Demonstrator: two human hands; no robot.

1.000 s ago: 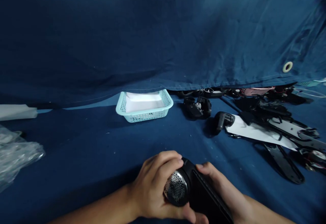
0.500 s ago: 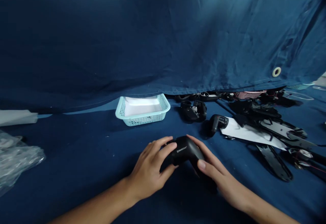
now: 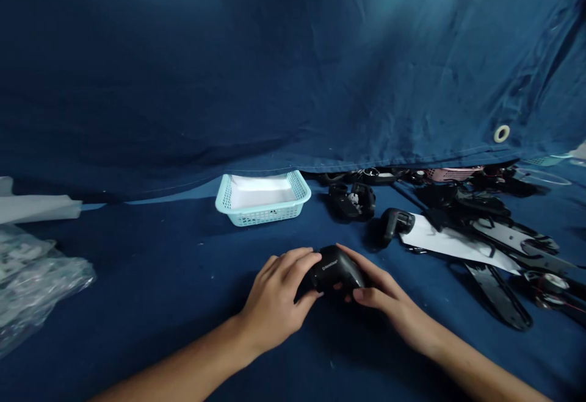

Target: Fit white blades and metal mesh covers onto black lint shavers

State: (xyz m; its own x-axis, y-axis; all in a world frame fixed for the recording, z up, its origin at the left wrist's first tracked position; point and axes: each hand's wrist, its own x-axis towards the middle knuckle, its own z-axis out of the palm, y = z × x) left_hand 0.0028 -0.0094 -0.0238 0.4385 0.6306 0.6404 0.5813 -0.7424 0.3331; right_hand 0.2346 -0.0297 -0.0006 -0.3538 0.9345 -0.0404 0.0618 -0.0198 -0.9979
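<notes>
Both hands hold a black curved plastic device with small white lettering on its upper face, near the blue cloth surface. My left hand is closed on its left end, fingers over the top and thumb below. My right hand wraps its right end, with fingertips showing beneath it. Much of its underside is hidden by the hands and shadow. To the right, a similar black bent part lies by a white sheet. Beyond the hands is an open black casing.
A light-blue basket with white paper inside stands at the foot of the hanging blue cloth. Clear plastic bags lie at left. Black parts, a long black shell and a pink basket crowd the right.
The black device has turned in my hands, and the long arm that pointed toward me on its right no longer shows. The view has shifted slightly left.
</notes>
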